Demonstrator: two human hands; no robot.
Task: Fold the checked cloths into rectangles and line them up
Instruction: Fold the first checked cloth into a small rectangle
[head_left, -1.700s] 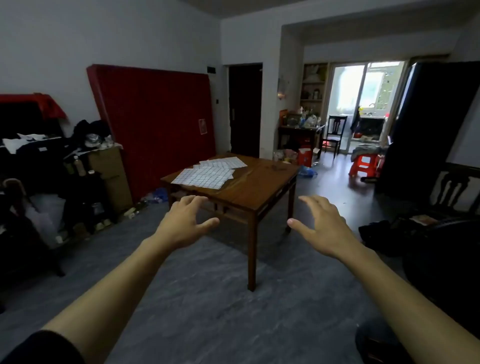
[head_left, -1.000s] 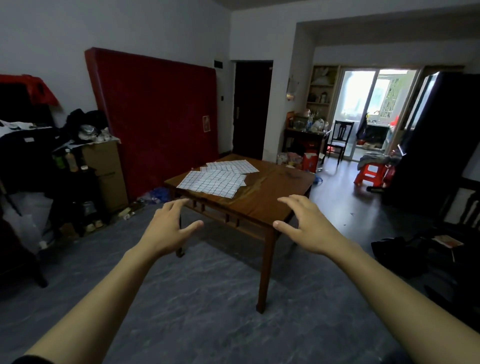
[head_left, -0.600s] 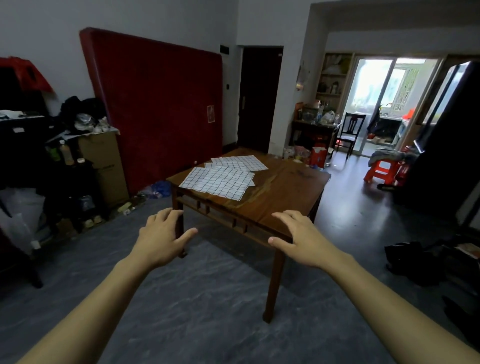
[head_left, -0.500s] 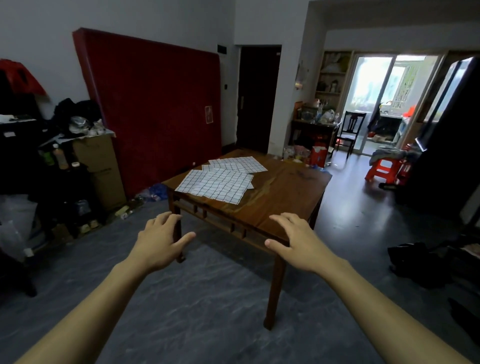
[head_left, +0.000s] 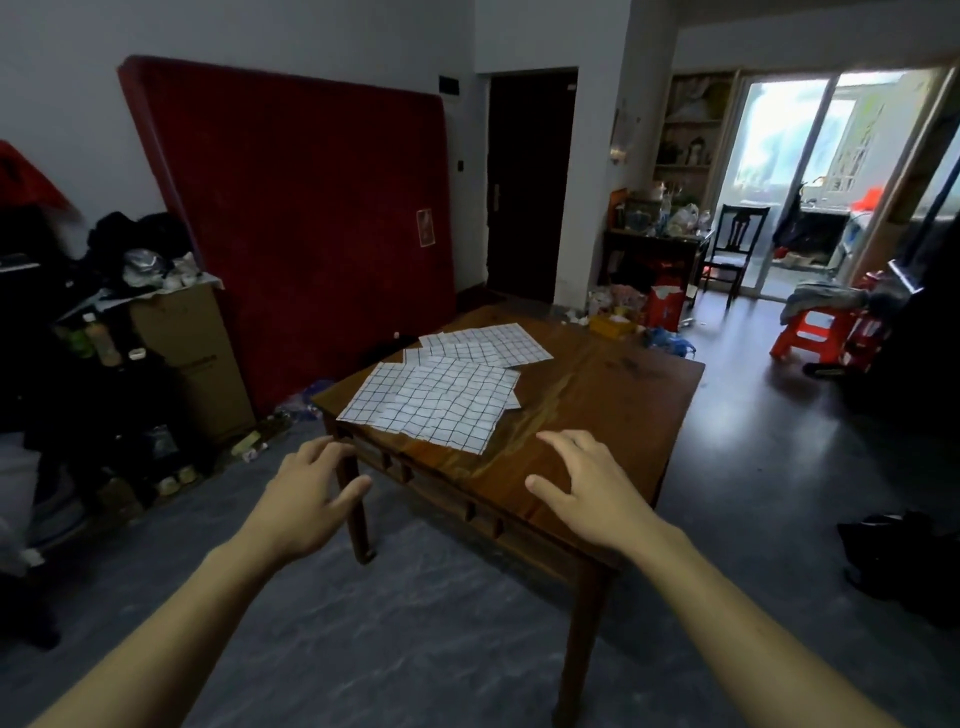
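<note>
Several white checked cloths lie flat and overlapping on the left part of a brown wooden table (head_left: 613, 410). The nearest cloth (head_left: 436, 405) is spread out, and another cloth (head_left: 485, 344) lies behind it. My left hand (head_left: 306, 493) hovers with fingers spread in front of the table's near left corner. My right hand (head_left: 584, 488) hovers palm down over the table's near edge. Both hands hold nothing and are short of the cloths.
A red mattress (head_left: 301, 218) leans on the wall behind the table. A cardboard box (head_left: 192, 358) and dark clutter stand at the left. Red stools (head_left: 815, 332), a chair (head_left: 732, 249) and a dark bag (head_left: 904, 551) are at the right. Grey floor surrounds the table.
The view has moved closer to the table. Both hands stay outstretched and spread, and the right hand now reaches over the table's near edge.
</note>
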